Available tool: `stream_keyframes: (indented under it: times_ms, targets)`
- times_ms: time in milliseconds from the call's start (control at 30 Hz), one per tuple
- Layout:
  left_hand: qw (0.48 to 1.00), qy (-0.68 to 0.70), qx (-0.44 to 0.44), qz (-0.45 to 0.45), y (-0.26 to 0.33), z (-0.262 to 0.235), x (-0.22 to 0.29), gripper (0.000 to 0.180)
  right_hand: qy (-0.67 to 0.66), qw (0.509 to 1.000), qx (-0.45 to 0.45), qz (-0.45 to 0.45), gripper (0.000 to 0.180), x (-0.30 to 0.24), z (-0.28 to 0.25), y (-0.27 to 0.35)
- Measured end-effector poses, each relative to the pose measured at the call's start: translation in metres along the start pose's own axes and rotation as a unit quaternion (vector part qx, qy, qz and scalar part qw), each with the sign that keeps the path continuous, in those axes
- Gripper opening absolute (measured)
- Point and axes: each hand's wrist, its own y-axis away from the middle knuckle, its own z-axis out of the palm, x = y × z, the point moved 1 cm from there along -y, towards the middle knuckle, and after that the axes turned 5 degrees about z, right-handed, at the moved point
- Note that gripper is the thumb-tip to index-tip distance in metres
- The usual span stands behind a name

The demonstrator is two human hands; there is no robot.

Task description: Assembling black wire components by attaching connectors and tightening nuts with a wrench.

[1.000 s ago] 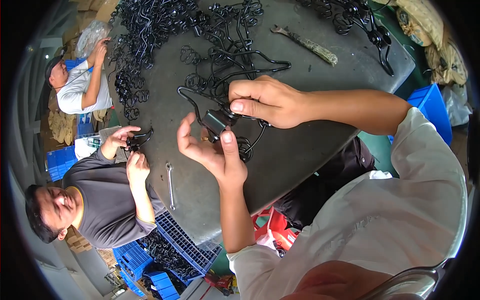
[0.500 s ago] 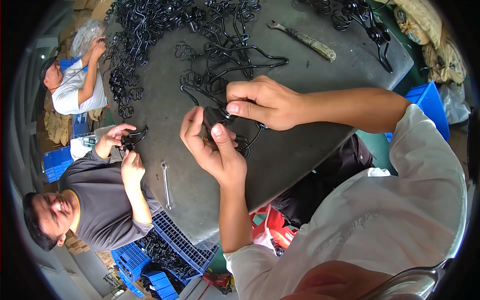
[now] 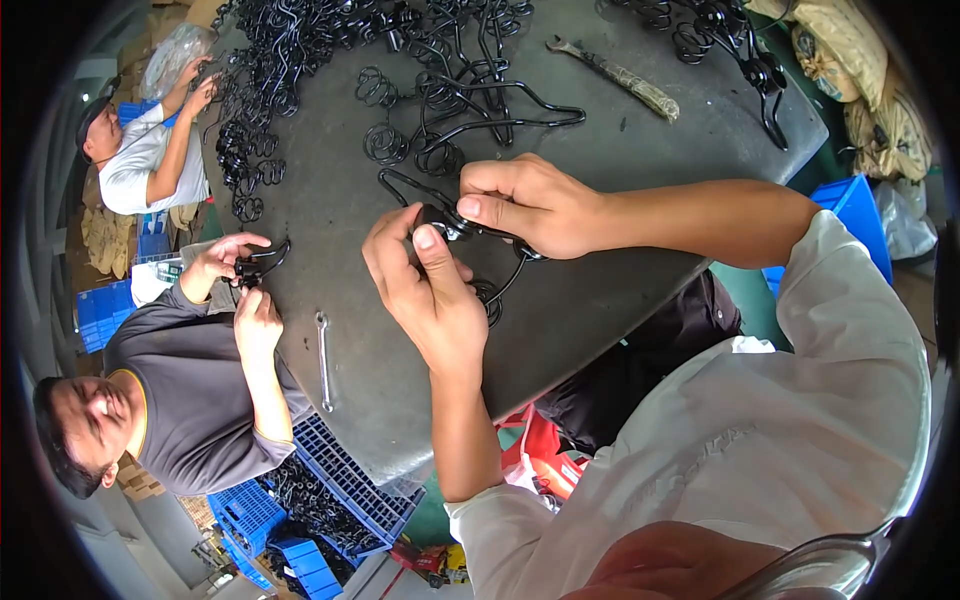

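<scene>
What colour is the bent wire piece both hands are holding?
Black, seen in the head view: the wire piece between left hand and right hand.

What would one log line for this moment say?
left hand: grip on black wire part | right hand: grip on same part | over round dark table

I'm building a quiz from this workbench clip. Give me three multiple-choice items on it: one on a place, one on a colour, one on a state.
1. Where does the small spanner lie?
A. on the grey table, left of the hands
B. in a blue crate
C. in the left hand

2. What colour is the bent wire part being handled?
A. red
B. black
C. white

3. How is that wire part held?
A. lying untouched
C. pinched by both hands
B. by one hand only

Answers: 1 A, it rests on the table surface. 2 B, the wire is black. 3 C, the left hand and the right hand both grip it.
</scene>
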Motion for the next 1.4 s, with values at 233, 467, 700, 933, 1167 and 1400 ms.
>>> stream_keyframes:
  times_ms: [233,467,700,933,1167,1400]
  targets:
    - [0.996,0.075,0.003,-0.047,0.002,-0.003,-0.007,0.037,-0.045,0.999,-0.013,0.016,0.037,0.003,0.003,-0.004]
    - [0.902,0.381,-0.029,-0.2,-0.006,-0.011,-0.009,0.062,0.0,0.999,0.003,-0.054,0.036,-0.005,-0.009,-0.003]
    - [0.825,0.428,-0.084,-0.359,-0.012,-0.014,-0.015,0.053,-0.014,0.998,-0.042,-0.036,0.037,-0.003,-0.008,-0.003]
    - [0.86,0.345,-0.068,-0.37,-0.015,-0.013,-0.007,0.052,0.052,0.992,-0.105,-0.055,0.039,-0.006,-0.017,-0.009]
    - [0.906,0.299,-0.043,-0.296,-0.009,-0.009,0.004,0.053,0.133,0.985,-0.088,-0.066,0.042,-0.019,-0.015,-0.006]
    - [0.91,0.284,-0.037,-0.3,-0.012,-0.013,0.008,0.05,0.138,0.986,-0.061,-0.069,0.044,-0.023,-0.021,-0.003]
